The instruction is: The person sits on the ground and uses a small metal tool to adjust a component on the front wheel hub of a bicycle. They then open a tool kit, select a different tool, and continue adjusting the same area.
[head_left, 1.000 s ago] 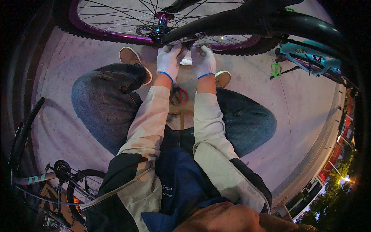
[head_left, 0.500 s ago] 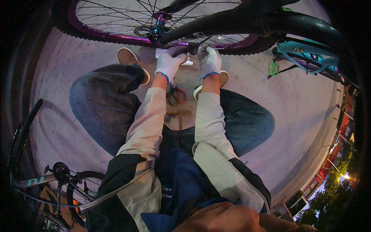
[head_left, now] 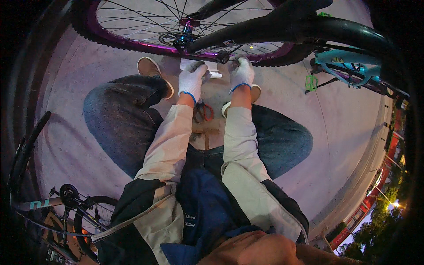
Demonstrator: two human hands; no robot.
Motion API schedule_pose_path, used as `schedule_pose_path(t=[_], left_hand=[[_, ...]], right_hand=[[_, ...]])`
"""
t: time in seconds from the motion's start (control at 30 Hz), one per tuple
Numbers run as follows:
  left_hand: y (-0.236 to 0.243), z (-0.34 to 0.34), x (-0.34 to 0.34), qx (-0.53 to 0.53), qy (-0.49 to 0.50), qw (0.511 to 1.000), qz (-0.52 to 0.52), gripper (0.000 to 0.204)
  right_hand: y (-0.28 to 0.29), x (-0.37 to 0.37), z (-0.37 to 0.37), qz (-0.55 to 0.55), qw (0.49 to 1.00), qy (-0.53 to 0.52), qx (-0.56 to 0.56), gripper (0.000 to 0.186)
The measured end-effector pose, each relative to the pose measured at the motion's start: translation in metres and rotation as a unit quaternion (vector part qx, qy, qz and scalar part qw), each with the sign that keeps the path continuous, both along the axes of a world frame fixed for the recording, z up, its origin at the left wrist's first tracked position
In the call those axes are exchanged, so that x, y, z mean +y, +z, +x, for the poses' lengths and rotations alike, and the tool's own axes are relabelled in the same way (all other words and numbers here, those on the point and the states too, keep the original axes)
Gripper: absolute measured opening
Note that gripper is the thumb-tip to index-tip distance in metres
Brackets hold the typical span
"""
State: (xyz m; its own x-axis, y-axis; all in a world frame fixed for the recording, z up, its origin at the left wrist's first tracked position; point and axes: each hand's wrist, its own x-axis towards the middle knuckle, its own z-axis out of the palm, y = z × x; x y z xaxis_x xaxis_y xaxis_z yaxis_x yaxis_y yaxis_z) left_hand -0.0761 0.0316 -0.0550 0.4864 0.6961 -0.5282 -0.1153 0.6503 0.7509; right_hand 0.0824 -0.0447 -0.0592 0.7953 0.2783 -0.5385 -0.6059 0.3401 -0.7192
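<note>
My right hand (head_left: 241, 74), in a white knit glove with a blue cuff, is just right of the dark brake caliper (head_left: 223, 57) below the black fork (head_left: 256, 27). Its fingers pinch a thin rod-like tool (head_left: 259, 61) that sticks out to the right. To the left, apart from the caliper, my gloved left hand (head_left: 191, 83) has its fingers curled in. What it may hold is hidden. Just beyond both hands runs the wheel's purple rim (head_left: 148, 48), with the disc rotor (head_left: 169, 39) at its hub. White paper-like pieces (head_left: 213, 74) lie between the hands on the ground.
A red-handled hand tool (head_left: 203, 113) lies on the concrete between my shoes. At right stands a light-blue bicycle frame (head_left: 340, 57) with a green pedal (head_left: 311, 83). Another bicycle (head_left: 70, 195) is at lower left. My bent knees flank my forearms.
My left hand has drawn back from beside the caliper, toward me and slightly left. The right hand stays beside the caliper, and the white pieces show more fully.
</note>
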Motion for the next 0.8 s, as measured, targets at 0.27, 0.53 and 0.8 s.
schedule_pose_path(t=[0.27,0.53,0.8], left_hand=[[0.098,-0.019,-0.040,-0.336,0.016,0.896,-0.290,0.016],[0.179,-0.076,-0.066,-0.431,-0.124,0.854,-0.263,0.042],[0.196,-0.088,-0.069,-0.514,-0.190,0.792,-0.268,0.043]], right_hand=[[-0.021,-0.009,0.000,0.064,0.995,-0.074,0.012,0.015],[-0.016,-0.023,0.002,0.052,0.991,-0.119,0.041,0.015],[0.176,-0.067,-0.079,-0.012,0.964,0.060,-0.261,0.018]])
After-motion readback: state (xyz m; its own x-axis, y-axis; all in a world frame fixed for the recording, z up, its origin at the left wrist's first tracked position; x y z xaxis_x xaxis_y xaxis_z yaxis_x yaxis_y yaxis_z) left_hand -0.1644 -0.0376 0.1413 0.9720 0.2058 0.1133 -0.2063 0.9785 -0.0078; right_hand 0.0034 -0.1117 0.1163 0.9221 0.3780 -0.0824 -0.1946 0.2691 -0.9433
